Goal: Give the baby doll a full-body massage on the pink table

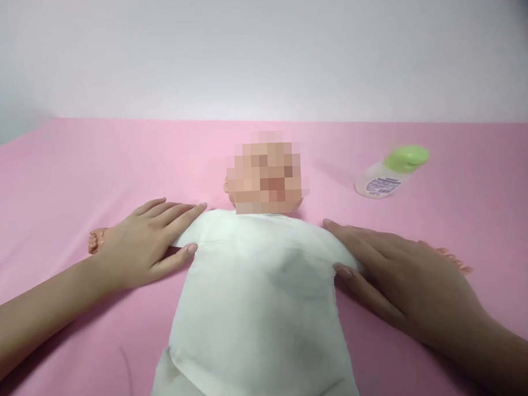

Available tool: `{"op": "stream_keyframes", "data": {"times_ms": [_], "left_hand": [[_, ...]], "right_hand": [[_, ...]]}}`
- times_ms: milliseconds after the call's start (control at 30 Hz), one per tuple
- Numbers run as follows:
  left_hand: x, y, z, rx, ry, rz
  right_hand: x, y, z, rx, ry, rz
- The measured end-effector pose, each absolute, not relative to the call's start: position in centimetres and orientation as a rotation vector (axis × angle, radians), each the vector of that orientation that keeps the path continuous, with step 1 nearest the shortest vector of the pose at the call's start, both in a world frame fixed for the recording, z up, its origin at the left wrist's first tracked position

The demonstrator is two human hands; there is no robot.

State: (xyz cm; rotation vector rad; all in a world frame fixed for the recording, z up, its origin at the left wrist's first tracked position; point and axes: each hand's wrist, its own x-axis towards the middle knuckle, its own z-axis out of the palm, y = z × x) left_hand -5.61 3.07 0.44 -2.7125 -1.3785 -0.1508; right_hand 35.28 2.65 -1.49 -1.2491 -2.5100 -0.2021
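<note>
A baby doll (pixel 258 290) with a white cloth body lies on its back, its head blurred out at the far end. My left hand (pixel 148 242) rests palm down over the doll's arm on the left, fingers stretched toward the shoulder, thumb apart near the armpit. A small doll hand (pixel 96 241) sticks out beyond it. Over the doll's other arm lies my right hand (pixel 392 268), also open, with its fingertips at the shoulder and thumb at the side seam. Some toy fingers (pixel 454 259) show past its back. Both doll arms are mostly hidden under my hands.
A bottle (pixel 382 179) with a green cap and printed label stands tilted in view, right of the doll's head. Pink cloth (pixel 64 187) covers the surface beneath everything. A pale wall (pixel 259 54) rises behind the far edge.
</note>
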Motion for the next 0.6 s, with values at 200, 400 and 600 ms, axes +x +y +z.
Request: {"op": "stream_keyframes", "data": {"times_ms": [200, 400, 600], "left_hand": [[-8.2, 4.3, 0.8, -2.617, -1.386, -0.098], [-10.7, 4.6, 0.1, -2.487, -1.381, -0.342], [-13.1, 5.4, 0.0, -2.479, -1.248, -0.548]], "right_hand": [[36.5, 2.9, -1.5, -1.272, -2.567, -0.453], [37.3, 2.7, -1.8, -1.579, -2.401, -0.401], [37.9, 2.7, -2.4, -1.710, -2.106, -0.173]]}}
